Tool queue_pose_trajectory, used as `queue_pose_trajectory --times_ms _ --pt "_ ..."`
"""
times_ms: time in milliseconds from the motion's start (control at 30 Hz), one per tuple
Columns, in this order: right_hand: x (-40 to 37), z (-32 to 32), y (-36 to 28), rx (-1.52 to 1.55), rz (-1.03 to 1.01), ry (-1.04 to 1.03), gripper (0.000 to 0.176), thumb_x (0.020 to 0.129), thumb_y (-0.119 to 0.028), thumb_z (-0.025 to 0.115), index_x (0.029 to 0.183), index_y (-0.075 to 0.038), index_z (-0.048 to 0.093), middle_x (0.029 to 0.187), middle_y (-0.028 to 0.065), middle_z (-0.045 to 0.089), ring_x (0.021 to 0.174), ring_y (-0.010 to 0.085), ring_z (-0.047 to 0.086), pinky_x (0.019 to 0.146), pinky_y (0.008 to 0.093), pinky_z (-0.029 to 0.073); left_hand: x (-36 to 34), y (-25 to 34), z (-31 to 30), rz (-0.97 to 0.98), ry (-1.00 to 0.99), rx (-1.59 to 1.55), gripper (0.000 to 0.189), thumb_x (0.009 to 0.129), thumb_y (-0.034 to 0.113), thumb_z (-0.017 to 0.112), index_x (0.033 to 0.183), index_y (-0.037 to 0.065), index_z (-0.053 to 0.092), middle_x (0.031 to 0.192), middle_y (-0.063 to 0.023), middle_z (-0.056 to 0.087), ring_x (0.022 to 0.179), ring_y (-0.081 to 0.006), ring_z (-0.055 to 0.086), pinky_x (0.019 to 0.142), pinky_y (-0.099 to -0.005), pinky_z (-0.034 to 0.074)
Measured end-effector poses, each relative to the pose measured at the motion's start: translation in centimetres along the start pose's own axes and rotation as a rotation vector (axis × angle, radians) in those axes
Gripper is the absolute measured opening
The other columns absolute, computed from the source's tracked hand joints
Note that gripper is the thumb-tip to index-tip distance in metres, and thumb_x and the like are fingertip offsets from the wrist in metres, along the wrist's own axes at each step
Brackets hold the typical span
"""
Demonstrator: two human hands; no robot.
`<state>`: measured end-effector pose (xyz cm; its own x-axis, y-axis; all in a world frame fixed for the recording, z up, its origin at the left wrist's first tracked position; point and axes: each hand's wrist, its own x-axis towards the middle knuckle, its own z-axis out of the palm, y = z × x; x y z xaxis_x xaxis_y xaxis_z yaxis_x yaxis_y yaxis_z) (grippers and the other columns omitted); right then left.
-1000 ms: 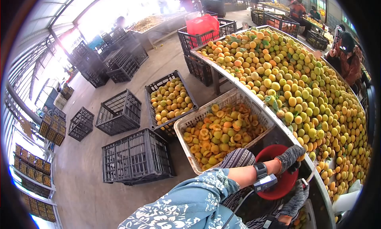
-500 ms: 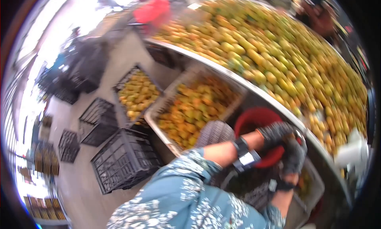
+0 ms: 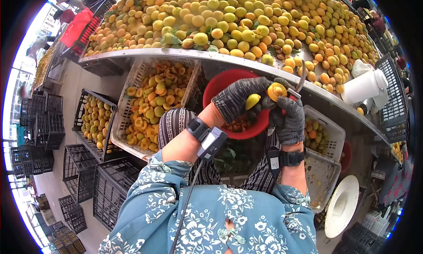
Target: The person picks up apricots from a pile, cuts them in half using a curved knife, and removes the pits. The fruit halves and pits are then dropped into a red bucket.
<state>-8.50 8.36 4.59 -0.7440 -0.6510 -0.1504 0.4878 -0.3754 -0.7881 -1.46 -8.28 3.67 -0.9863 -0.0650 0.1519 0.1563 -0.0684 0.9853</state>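
Observation:
My left hand (image 3: 238,97), in a dark grey knit glove, is closed around a yellow-green apricot half (image 3: 252,101). A cut apricot (image 3: 277,92), its open face orange with a brown centre, sits between the fingertips of both hands. Also gloved, my right hand (image 3: 291,122) grips a curved knife (image 3: 302,77) by its red handle, the hooked blade pointing up and away. Directly under the hands is a red bucket (image 3: 216,80) with orange bits inside.
Beyond the hands, a metal-edged table (image 3: 145,52) bears heaped whole apricots. Apricot halves fill a pale crate (image 3: 122,122) at left; a black crate (image 3: 113,111) of whole fruit is beside it. At right are another pale crate (image 3: 337,137), a white container (image 3: 363,87) and a hat (image 3: 343,205).
The view has swung round and sharpened, putting the hands nearer the middle. My hands have drawn slightly apart, and the cut apricot and curved knife now show plainly.

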Motion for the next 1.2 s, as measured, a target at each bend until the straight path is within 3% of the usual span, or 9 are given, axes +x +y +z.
queue_pose_trajectory --times_ms 67,200,300,367,500,567,667,1100,1200 --pt "0.2 0.4 0.5 -0.016 -0.053 0.040 0.046 0.074 -0.009 0.068 0.118 0.000 0.059 0.084 0.0060 0.066 0.053 0.0094 0.056 0.048 0.0193 0.044 0.2 -1.7 0.0 -0.136 -0.028 -0.256 0.032 0.082 0.003 0.063 0.114 0.006 0.063 0.102 -0.0072 0.065 0.088 -0.0133 0.063 0.078 -0.0253 0.051" --pt "0.1 0.5 0.1 -0.117 -0.048 0.070 0.033 0.080 -0.004 0.067 0.112 0.002 0.063 0.075 0.0046 0.065 0.053 0.0084 0.057 0.049 0.0197 0.046 0.6 -2.5 -0.5 -0.233 -0.063 -0.260 0.026 0.085 0.008 0.064 0.111 0.007 0.064 0.102 -0.0074 0.064 0.088 -0.0133 0.063 0.081 -0.0253 0.050" --pt "0.3 -0.9 -1.6 -0.203 -0.146 0.143 0.035 0.087 -0.011 0.063 0.118 0.003 0.056 0.060 -0.0007 0.052 0.045 0.0064 0.048 0.040 0.0191 0.038 0.2 -2.2 -0.2 0.010 -0.009 -0.077 0.027 0.087 0.014 0.063 0.112 0.004 0.062 0.102 -0.0069 0.064 0.091 -0.0164 0.063 0.083 -0.0297 0.050" --pt "0.5 0.4 -3.2 -0.177 -0.218 0.140 0.033 0.088 -0.015 0.063 0.113 0.005 0.056 0.057 -0.0020 0.046 0.042 0.0066 0.043 0.040 0.0203 0.037 0.7 0.5 0.5 -0.364 -0.051 -0.617 0.037 0.083 0.014 0.067 0.117 0.002 0.059 0.107 -0.0060 0.063 0.098 -0.0189 0.062 0.088 -0.0322 0.049" --pt "1.6 2.2 -5.1 -0.134 -0.430 0.028 0.030 0.089 -0.018 0.063 0.108 0.004 0.057 0.056 -0.0021 0.041 0.041 0.0073 0.034 0.039 0.0240 0.033 1.3 0.3 1.0 -0.446 -0.111 -0.617 0.041 0.082 0.013 0.067 0.120 0.002 0.056 0.108 -0.0050 0.063 0.103 -0.0178 0.059 0.091 -0.0318 0.047" --pt "2.5 2.9 -5.2 -0.038 -0.475 0.041 0.023 0.086 -0.016 0.064 0.100 0.002 0.062 0.053 0.0032 0.049 0.036 0.0102 0.040 0.037 0.0244 0.036 1.3 -0.1 1.1 -0.290 -0.184 -0.438 0.045 0.079 0.007 0.071 0.121 0.005 0.055 0.098 -0.0042 0.061 0.088 -0.0126 0.062 0.071 -0.0263 0.053" --pt "3.6 3.1 -4.6 -0.053 -0.506 0.045 0.019 0.086 -0.015 0.063 0.097 0.001 0.061 0.053 0.0038 0.050 0.036 0.0111 0.043 0.037 0.0247 0.038 1.2 -0.5 1.8 -0.162 -0.115 -0.285 0.049 0.075 0.007 0.074 0.120 0.006 0.055 0.094 -0.0039 0.061 0.080 -0.0119 0.062 0.065 -0.0259 0.052" --pt "3.3 4.4 -3.4 -0.240 -0.538 0.062 0.023 0.084 -0.015 0.069 0.100 0.000 0.063 0.056 -0.0020 0.050 0.042 0.0062 0.041 0.041 0.0207 0.031 0.8 0.9 1.5 -0.330 -0.161 -0.287 0.040 0.078 0.011 0.072 0.114 0.006 0.056 0.089 -0.0029 0.061 0.074 -0.0120 0.061 0.064 -0.0266 0.053" --pt "3.3 4.5 -3.0 -0.256 -0.523 0.070 0.023 0.082 -0.015 0.071 0.099 0.000 0.064 0.055 -0.0028 0.050 0.042 0.0052 0.040 0.041 0.0199 0.029 0.7 0.6 1.3 -0.294 -0.163 -0.152 0.036 0.076 0.015 0.071 0.108 0.002 0.059 0.096 -0.0088 0.065 0.092 -0.0142 0.060 0.084 -0.0302 0.048"
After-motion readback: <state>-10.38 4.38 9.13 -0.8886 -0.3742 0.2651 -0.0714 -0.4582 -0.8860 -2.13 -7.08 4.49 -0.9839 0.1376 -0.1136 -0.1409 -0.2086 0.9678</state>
